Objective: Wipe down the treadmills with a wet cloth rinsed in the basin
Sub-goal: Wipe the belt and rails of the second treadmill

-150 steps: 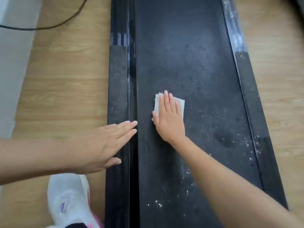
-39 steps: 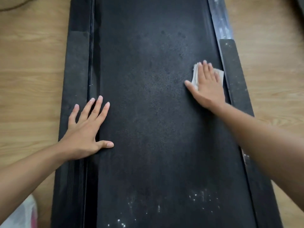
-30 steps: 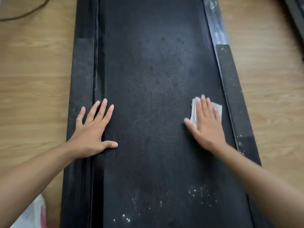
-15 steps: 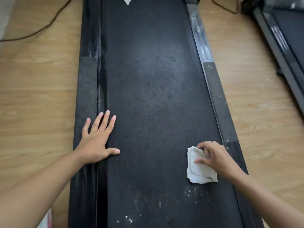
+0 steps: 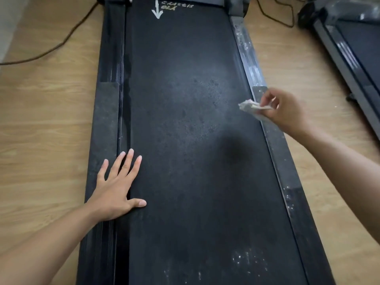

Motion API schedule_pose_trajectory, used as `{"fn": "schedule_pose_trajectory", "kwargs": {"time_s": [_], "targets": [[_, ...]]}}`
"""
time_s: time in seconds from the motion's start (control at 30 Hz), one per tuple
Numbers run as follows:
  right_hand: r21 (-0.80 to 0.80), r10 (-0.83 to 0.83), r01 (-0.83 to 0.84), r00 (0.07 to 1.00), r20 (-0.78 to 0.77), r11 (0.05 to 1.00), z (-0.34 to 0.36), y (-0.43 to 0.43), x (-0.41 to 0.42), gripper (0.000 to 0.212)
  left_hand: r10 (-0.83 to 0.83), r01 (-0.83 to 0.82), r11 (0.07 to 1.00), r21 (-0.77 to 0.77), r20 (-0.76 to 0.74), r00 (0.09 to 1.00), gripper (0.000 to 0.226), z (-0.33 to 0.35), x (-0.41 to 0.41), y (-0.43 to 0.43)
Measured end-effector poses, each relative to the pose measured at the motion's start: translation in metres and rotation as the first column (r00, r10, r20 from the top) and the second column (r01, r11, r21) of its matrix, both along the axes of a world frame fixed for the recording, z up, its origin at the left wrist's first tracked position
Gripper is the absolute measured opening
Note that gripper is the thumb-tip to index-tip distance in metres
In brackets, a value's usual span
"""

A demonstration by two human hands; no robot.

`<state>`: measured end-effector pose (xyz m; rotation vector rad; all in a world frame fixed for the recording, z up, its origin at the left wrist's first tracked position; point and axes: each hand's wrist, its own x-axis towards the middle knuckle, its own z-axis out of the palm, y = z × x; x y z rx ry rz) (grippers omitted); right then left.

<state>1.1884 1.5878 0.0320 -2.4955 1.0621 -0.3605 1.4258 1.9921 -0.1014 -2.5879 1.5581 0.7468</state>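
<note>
Our right hand (image 5: 287,110) was raised clear of the black, rough-textured treadmill belt (image 5: 185,140), its fingers pinched shut on a small folded white cloth (image 5: 251,105) that hung in the air over the belt's right edge, beside the dusty dark side rail (image 5: 249,64). Our left hand (image 5: 117,186) lay flat and spread, fingers apart and holding nothing, partly on the belt and partly on the black left foot rail (image 5: 104,120), apparently to steady us. We judged the cloth to be light, soft and limp, so a pinch at one folded edge would let the rest droop and perhaps unfold; gathering it under a flat palm, fingers over the whole pad, looked the surer way to press it to the belt. If wet, it would cling a little and drag on the gritty surface. White specks (image 5: 244,262) showed on the near end of the belt and pale dust on the far right rail, so those parts seemed left to wipe. A second black treadmill (image 5: 357,44) stood well apart on the light wooden floor (image 5: 51,110); no basin was in view.
</note>
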Motion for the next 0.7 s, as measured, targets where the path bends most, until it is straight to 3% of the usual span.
{"fn": "schedule_pose_trajectory", "kwargs": {"time_s": [0.1, 0.17, 0.3, 0.37, 0.47, 0.53, 0.7], "targets": [[-0.225, -0.047, 0.053, 0.998, 0.032, 0.973, -0.007, -0.025, 0.033, 0.014, -0.002, 0.003, 1.0, -0.007, 0.008, 1.0, 0.129, 0.0, 0.0, 0.0], [-0.278, -0.047, 0.03, 0.997, -0.054, 0.96, -0.033, -0.027, 0.041, 0.017, 0.001, -0.001, 1.0, -0.021, -0.002, 1.0, 0.129, -0.001, -0.001, -0.001], [-0.145, 0.0, -0.053, 0.939, -0.343, 0.988, -0.099, 0.014, 0.022, 0.017, -0.007, 0.007, 0.999, -0.046, 0.002, 1.0, 0.128, -0.002, 0.0, 0.0], [-0.098, -0.005, -0.024, 0.959, -0.284, 0.995, -0.112, 0.03, 0.017, 0.022, -0.002, 0.003, 0.998, -0.063, 0.006, 1.0, 0.129, -0.003, 0.0, 0.002], [-0.087, -0.114, 0.107, 0.991, -0.072, 0.99, -0.108, 0.017, 0.041, 0.036, -0.006, 0.007, 0.998, -0.065, 0.008, 1.0, 0.129, -0.006, 0.0, 0.003], [-0.081, -0.114, 0.112, 0.993, -0.029, 0.99, -0.106, 0.004, 0.063, 0.044, -0.007, 0.008, 0.997, -0.071, 0.005, 1.0, 0.129, -0.007, 0.001, 0.003], [-0.032, 0.07, -0.085, 0.941, -0.331, 0.996, -0.152, 0.009, 0.086, 0.084, -0.007, 0.007, 0.998, -0.06, -0.004, 1.0, 0.126, -0.004, 0.001, 0.002]]}}
